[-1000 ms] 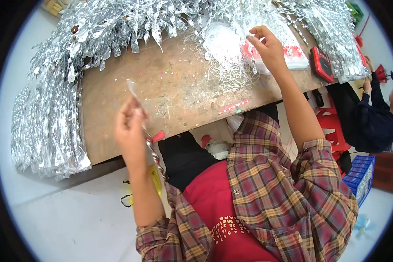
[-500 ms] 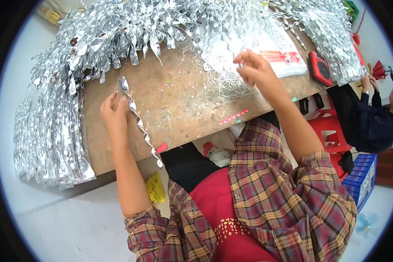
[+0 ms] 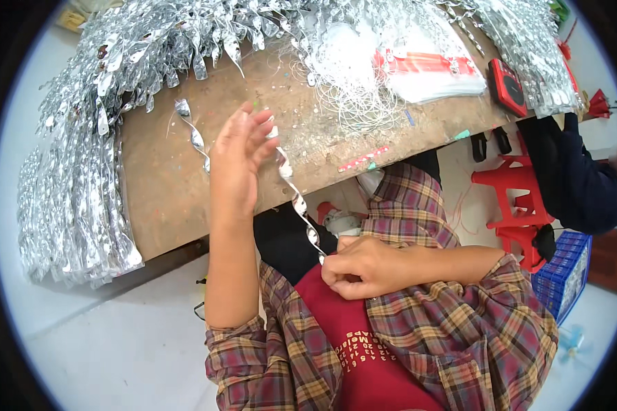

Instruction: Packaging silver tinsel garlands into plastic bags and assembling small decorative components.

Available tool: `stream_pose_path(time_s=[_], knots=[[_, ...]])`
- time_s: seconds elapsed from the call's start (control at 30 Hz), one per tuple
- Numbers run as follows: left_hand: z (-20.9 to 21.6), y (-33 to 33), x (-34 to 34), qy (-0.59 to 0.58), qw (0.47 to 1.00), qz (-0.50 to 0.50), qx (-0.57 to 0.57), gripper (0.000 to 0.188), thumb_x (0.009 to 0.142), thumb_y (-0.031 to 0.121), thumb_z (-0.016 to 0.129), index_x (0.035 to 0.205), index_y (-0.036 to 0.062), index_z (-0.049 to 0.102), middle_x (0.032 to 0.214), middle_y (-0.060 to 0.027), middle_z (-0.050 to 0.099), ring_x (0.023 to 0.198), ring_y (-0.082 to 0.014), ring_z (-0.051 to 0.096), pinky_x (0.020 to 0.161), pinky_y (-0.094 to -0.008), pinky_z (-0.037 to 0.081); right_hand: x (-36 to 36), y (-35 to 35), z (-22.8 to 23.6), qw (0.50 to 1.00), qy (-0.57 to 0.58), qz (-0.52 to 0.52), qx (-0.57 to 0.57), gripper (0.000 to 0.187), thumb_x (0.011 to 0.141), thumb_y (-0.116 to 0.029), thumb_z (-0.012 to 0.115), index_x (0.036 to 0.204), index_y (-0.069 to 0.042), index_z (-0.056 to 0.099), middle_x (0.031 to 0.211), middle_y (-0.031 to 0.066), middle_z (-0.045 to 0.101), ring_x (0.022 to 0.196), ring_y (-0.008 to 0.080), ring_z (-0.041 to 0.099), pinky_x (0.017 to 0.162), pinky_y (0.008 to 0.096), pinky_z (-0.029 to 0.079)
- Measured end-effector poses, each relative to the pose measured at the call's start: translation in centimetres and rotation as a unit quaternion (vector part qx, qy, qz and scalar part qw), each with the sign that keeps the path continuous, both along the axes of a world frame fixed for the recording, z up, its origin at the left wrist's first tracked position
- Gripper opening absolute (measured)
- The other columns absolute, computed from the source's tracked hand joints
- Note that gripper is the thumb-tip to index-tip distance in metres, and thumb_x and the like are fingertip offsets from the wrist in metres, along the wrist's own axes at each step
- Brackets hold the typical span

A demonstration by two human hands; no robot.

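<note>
well, from where i stand the right hand [image 3: 363, 266] is curled tight round the lower end of a twisted silver strip [image 3: 299, 204], close against the red shirt [image 3: 329, 301]. the left hand [image 3: 237, 161] is loosely opened above it, fingers apart, with the strip's upper end right at its fingertips; i can't tell whether they touch it. the strip slants between the two hands, across the near edge of the bench [image 3: 168, 202], and i'd guess the low grip is there to anchor one end and leave the length free.

just left of the left hand lies a second strip [image 3: 197, 139], partly hidden behind that hand, perhaps put there to be within easy reach. farther left, a bundle of silver strips [image 3: 79, 205] hangs over the bench's side, likely so the lengths don't tangle. beyond both hands, a white thread tangle [image 3: 356, 92] sits beside a stack of clear packets [image 3: 435, 88] with a red band, seemingly pushed back to leave working room.
</note>
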State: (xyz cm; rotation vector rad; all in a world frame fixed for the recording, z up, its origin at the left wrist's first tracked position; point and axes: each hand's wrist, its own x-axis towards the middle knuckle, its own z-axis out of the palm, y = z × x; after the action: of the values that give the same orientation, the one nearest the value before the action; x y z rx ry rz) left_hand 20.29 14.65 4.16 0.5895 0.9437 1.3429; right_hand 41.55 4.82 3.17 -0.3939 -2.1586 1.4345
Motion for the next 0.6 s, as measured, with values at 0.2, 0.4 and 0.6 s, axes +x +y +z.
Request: stream_pose_path(time_s=[0.2, 0.4, 0.6], knots=[[-0.9, -1.8, 1.5, 0.355, 0.892, 0.258, 0.113, 0.045, 0.091, 0.018, 0.056, 0.131, -0.0003, 0.043, 0.120, -0.0160, 0.052, 0.098, -0.0218, 0.060, 0.078, -0.0290, 0.051, -0.5, -0.3, -0.1, 0.995, 0.030, -0.039, 0.083, 0.010, 0.076, -0.007, 0.063, 0.077, -0.011, 0.054, 0.059, 0.0012, 0.052, 0.054, 0.0191, 0.052, 0.062, 0.0307, 0.039], [0.1, -1.8, 0.0, -0.063, 0.997, 0.037, 0.008, 0.034, 0.093, 0.019, 0.055, 0.122, 0.0022, 0.050, 0.101, -0.0104, 0.061, 0.083, -0.0159, 0.061, 0.069, -0.0258, 0.051, 0.0, -0.1, -0.4, 0.996, -0.019, 0.048, 0.074, 0.009, 0.079, -0.010, 0.063, 0.083, -0.010, 0.054, 0.064, 0.0021, 0.056, 0.056, 0.0207, 0.054, 0.065, 0.0322, 0.041], [0.8, -2.5, -1.3, 0.195, 0.975, 0.067, 0.077, 0.031, 0.093, 0.018, 0.054, 0.120, 0.0038, 0.052, 0.082, -0.0011, 0.054, 0.058, -0.0053, 0.042, 0.051, -0.0182, 0.032, 2.8, 6.9, 0.3, 0.961, -0.123, -0.202, 0.146, 0.011, 0.082, -0.018, 0.064, 0.086, -0.008, 0.062, 0.078, 0.0071, 0.062, 0.071, 0.0249, 0.058, 0.067, 0.0345, 0.045]])
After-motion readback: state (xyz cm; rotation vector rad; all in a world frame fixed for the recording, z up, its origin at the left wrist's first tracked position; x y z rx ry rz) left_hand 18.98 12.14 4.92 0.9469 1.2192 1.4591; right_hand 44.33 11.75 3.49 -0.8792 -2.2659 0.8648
